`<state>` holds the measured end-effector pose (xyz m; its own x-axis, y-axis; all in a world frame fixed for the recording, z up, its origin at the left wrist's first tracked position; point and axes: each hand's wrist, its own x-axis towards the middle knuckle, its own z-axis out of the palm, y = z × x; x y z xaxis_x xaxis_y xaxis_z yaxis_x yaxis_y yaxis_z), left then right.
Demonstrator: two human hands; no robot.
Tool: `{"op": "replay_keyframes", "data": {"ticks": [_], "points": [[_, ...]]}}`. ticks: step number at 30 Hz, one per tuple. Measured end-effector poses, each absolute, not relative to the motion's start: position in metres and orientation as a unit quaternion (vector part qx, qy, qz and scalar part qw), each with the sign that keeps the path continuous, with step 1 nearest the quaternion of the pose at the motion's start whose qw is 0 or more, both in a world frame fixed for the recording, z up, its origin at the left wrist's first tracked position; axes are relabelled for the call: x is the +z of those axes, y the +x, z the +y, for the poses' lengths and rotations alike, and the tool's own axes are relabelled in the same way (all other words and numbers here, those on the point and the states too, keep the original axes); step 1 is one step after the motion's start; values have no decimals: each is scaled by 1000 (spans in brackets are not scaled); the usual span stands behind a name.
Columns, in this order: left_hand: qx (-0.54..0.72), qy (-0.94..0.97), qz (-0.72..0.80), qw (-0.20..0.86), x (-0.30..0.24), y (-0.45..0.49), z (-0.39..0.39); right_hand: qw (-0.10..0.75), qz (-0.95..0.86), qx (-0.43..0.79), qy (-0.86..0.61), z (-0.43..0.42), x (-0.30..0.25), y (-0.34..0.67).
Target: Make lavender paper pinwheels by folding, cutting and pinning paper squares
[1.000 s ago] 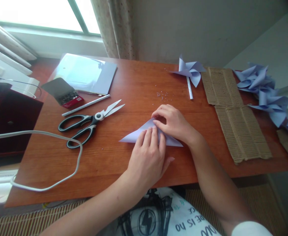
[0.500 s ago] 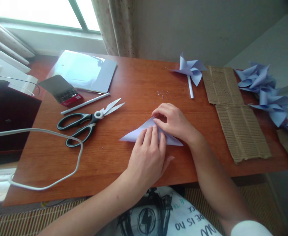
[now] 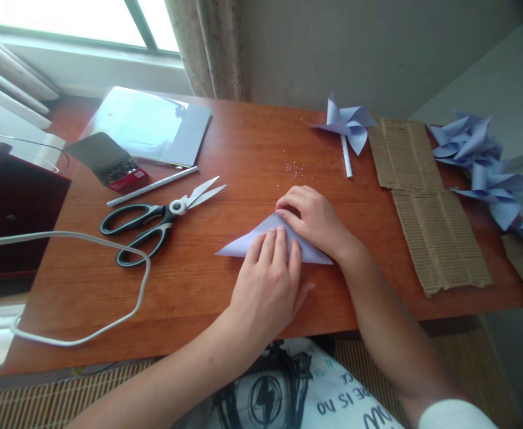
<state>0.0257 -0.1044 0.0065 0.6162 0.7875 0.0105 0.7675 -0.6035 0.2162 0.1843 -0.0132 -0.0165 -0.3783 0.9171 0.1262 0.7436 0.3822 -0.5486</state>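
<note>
A: So how are the person's hands set?

B: The left hand (image 3: 268, 286) lies open and flat, fingers close together, pressing down on the folded paper (image 3: 242, 243). That paper is a pale blue triangle lying on the table (image 3: 252, 149), near its front edge. The right hand (image 3: 316, 219) is half curled, with its fingertips on the triangle's top corner. Whether it pinches the paper or only presses it cannot be told.

A: And does anything there hold something?

B: A small red box (image 3: 127, 177) sits open at the far left, its dark lid tipped back. Inside are dark metal bits, too small to name. Just behind it, a clear sleeve (image 3: 145, 122) holds sheets. Scissors (image 3: 154, 220) lie open to the left of the paper, well apart from it.
</note>
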Motion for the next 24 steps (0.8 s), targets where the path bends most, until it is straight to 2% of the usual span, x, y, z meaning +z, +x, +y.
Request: {"op": "replay_keyframes", "data": {"ticks": [24], "points": [[45, 892, 439, 93, 8, 24, -106, 194, -809, 206, -516, -12, -18, 184]]}}
